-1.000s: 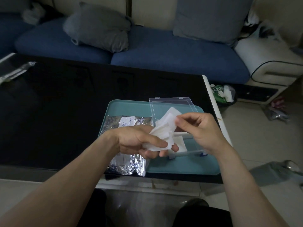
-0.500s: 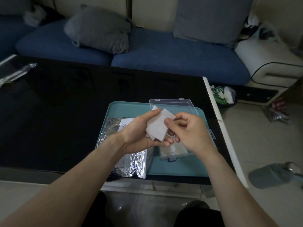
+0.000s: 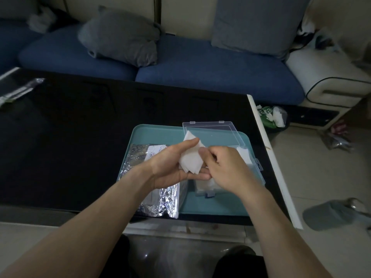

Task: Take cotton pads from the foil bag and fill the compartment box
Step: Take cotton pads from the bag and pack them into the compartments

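Observation:
My left hand (image 3: pixel 170 167) holds a small stack of white cotton pads (image 3: pixel 190 160) between thumb and fingers, above the teal tray (image 3: pixel 156 135). My right hand (image 3: pixel 224 167) has its fingers curled and its thumb on the right edge of that stack. The crinkled foil bag (image 3: pixel 158 203) lies on the tray's left side, partly under my left wrist. The clear compartment box (image 3: pixel 206 187) sits beneath my right hand with white pads inside; its open lid (image 3: pixel 212 135) lies flat behind.
The tray rests near the right front corner of a black glossy table (image 3: pixel 80 137). A clear plastic wrapper (image 3: pixel 18 89) lies at the table's far left. A blue sofa with grey cushions (image 3: pixel 120 39) stands behind. A slipper (image 3: pixel 329 213) lies on the floor at right.
Both hands drew closer together and slightly left. The loosely fanned pads have been gathered into a tighter stack in my left hand, with my right thumb now against it.

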Demonstrator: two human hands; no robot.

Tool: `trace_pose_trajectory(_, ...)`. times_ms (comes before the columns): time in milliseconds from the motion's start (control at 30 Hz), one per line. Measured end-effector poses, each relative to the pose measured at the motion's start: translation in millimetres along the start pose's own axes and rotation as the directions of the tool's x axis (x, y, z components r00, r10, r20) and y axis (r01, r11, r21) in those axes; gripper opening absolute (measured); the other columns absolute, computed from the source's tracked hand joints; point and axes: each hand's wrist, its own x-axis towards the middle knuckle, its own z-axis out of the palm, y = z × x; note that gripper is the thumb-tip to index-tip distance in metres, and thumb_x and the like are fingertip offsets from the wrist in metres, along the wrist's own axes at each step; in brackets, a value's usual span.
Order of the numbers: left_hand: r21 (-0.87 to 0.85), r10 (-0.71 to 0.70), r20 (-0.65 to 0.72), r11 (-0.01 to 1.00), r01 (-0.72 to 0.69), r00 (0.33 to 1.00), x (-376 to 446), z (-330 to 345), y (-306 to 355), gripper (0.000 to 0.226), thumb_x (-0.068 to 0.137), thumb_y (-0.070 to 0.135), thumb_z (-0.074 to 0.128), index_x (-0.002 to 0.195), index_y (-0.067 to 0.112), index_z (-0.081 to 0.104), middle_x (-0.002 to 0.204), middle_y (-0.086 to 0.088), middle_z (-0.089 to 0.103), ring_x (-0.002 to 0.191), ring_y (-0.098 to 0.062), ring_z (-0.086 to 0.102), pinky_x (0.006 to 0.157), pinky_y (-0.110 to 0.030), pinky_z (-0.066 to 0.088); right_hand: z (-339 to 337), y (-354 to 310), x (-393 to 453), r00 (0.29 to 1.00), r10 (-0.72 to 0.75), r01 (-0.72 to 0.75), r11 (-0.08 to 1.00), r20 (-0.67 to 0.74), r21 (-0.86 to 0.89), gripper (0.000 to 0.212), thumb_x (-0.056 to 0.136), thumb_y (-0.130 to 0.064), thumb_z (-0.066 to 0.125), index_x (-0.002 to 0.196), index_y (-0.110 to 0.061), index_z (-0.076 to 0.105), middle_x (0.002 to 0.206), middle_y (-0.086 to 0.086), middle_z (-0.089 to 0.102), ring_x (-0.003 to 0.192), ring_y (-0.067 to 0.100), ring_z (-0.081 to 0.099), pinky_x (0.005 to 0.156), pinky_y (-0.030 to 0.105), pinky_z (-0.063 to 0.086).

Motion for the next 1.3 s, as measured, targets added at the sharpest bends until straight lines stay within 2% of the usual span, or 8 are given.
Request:
trace_pose_trajectory(133, -0.017, 0.048, -0.084, 0.999, -0.05, 0.995, 6, -4, -2, 0.036, 0.102, 0.028, 0.046, 0.111, -0.003, 0.06, 0.097, -0.02, 0.066, 0.08, -0.027, 0.064, 0.07, -0.033, 0.06, 7, -2, 0, 0.969, -0.047, 0.003, 0.984, -0.244, -0.178, 0.021, 0.099, -0.042, 0.056, 0.097, -0.021, 0.057, 0.096, -0.008, 0.052, 0.091, 0.009, 0.049, 0.081, 0.026, 0.041)
trace_pose_trajectory(267, -0.015, 0.072, -0.083, 0.997, -0.073, 0.994, 2, -10, 2, 0.027, 0.095, 0.022, 0.052, 0.107, 0.001, 0.064, 0.103, -0.018, 0.06, 0.081, -0.024, 0.058, 0.076, -0.037, 0.055, 6, -1, -3, 0.996, -0.017, 0.026, 0.995, -0.089, 0.094, 0.042, 0.097, -0.037, 0.063, 0.135, -0.026, 0.051, 0.128, -0.014, 0.049, 0.112, 0.001, 0.049, 0.093, 0.019, 0.042)
trace_pose_trajectory(533, 0.351, -0.061, 0.101, 0.936, 0.021, 0.993, -2, -18, 0, 0.016, 0.093, 0.009, 0.052, 0.086, 0.008, 0.066, 0.068, -0.004, 0.054, 0.053, -0.013, 0.043, 0.053, -0.026, 0.028, -3, -3, -1, 0.992, -0.044, 0.093, 0.88, -0.115, 0.465, 0.031, 0.098, -0.019, 0.063, 0.127, -0.028, 0.063, 0.126, -0.011, 0.064, 0.109, 0.004, 0.063, 0.083, 0.025, 0.057)
trace_pose_trajectory(633, 0.428, -0.186, 0.245, 0.901, 0.066, 0.952, -5, -18, -3, 0.027, 0.09, 0.012, 0.055, 0.113, -0.002, 0.059, 0.074, -0.006, 0.052, 0.048, -0.01, 0.039, 0.047, -0.025, 0.021, -6, -4, -3, 0.998, -0.057, 0.069, 0.852, -0.039, 0.519, 0.013, 0.093, -0.022, 0.07, 0.105, -0.018, 0.075, 0.105, -0.002, 0.072, 0.087, 0.024, 0.07, 0.07, 0.039, 0.059)
trace_pose_trajectory(767, 0.428, -0.248, 0.308, 0.898, 0.099, 0.919, -5, -18, -3, 0.033, 0.09, 0.015, 0.052, 0.119, 0.001, 0.058, 0.075, -0.006, 0.048, 0.044, -0.008, 0.036, 0.043, -0.023, 0.018, -9, -1, -2, 0.994, -0.054, 0.099, 0.843, -0.1, 0.529, 0.004, 0.09, -0.016, 0.073, 0.091, -0.016, 0.077, 0.091, -0.006, 0.075, 0.089, 0.007, 0.069, 0.081, 0.024, 0.055)
trace_pose_trajectory(967, 0.381, -0.2, 0.252, 0.92, 0.093, 0.947, 0, -20, -3, 0.036, 0.089, 0.016, 0.053, 0.12, -0.001, 0.059, 0.074, -0.006, 0.044, 0.047, -0.01, 0.036, 0.044, -0.023, 0.018, -14, 3, -2, 0.925, 0.144, 0.134, 0.742, -0.352, 0.657, 0.011, 0.098, -0.024, 0.064, 0.102, -0.017, 0.071, 0.091, -0.007, 0.071, 0.084, 0.005, 0.065, 0.072, 0.024, 0.053)
trace_pose_trajectory(1100, 0.193, -0.044, 0.088, 0.981, 0.027, 0.995, 2, -18, -4, 0.034, 0.088, 0.018, 0.057, 0.119, 0.003, 0.06, 0.076, -0.005, 0.052, 0.059, -0.014, 0.047, 0.056, -0.024, 0.032, -26, 2, -1, 0.889, 0.362, 0.09, 0.464, -0.281, 0.881, 0.011, 0.096, -0.024, 0.067, 0.087, -0.024, 0.074, 0.088, -0.004, 0.073, 0.08, 0.009, 0.067, 0.067, 0.026, 0.05)
trace_pose_trajectory(1300, -0.096, 0.096, 0.094, 0.992, -0.087, 0.991, 0, -6, 1, 0.048, 0.086, 0.033, 0.058, 0.124, 0.003, 0.053, 0.099, -0.019, 0.056, 0.077, -0.028, 0.056, 0.072, -0.038, 0.047, -9, -9, -9, 0.952, 0.166, 0.046, 0.75, -0.256, 0.66, 0.012, 0.093, -0.024, 0.07, 0.1, -0.015, 0.071, 0.086, -0.003, 0.075, 0.076, 0.006, 0.069, 0.063, 0.021, 0.053)
